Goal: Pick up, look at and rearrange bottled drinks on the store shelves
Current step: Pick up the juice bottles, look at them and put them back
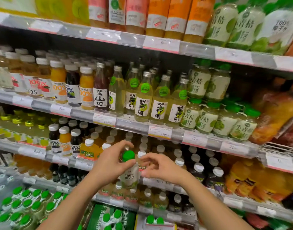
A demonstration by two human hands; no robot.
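Note:
I hold a small bottle [129, 175] with a green cap and a white-and-green label upright in front of the lower shelves. My left hand [110, 163] is wrapped round its neck and upper body from the left, thumb across the front just under the cap. My right hand [156, 167] sits just right of the bottle, fingers curled and apart; its fingertips are close to the label, and whether they touch it is unclear. Behind the bottle stand rows of white-capped juice bottles [179, 161].
Shelves packed with drinks fill the view: glass lemon bottles [143, 100] on the middle shelf, green-capped bottles [207, 118] to their right, orange juice bottles [174, 19] on top. Price-tag rails [160, 131] edge each shelf. Green-capped bottles [26, 205] crowd the lower left.

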